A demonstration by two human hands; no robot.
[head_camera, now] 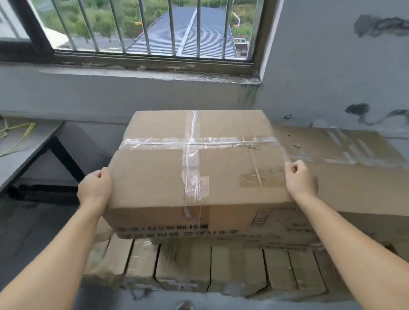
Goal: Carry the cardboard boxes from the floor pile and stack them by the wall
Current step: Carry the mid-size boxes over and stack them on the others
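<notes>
A taped brown cardboard box (199, 159) is held in front of me, above a row of boxes. My left hand (94, 187) grips its left side, and my right hand (300, 179) grips its right side, fingers curled over the edges. Beneath it lies a row of several narrow cardboard boxes (202, 266) on the floor by the wall. To the right sits another large cardboard box (352, 163) against the grey wall (335, 69). Whether the held box rests on the row below, I cannot tell.
A barred window (148, 24) with a concrete sill sits straight ahead. A grey table (13, 157) with black legs and yellow cord stands at left. My shoe (183, 309) shows on the grey floor at the bottom.
</notes>
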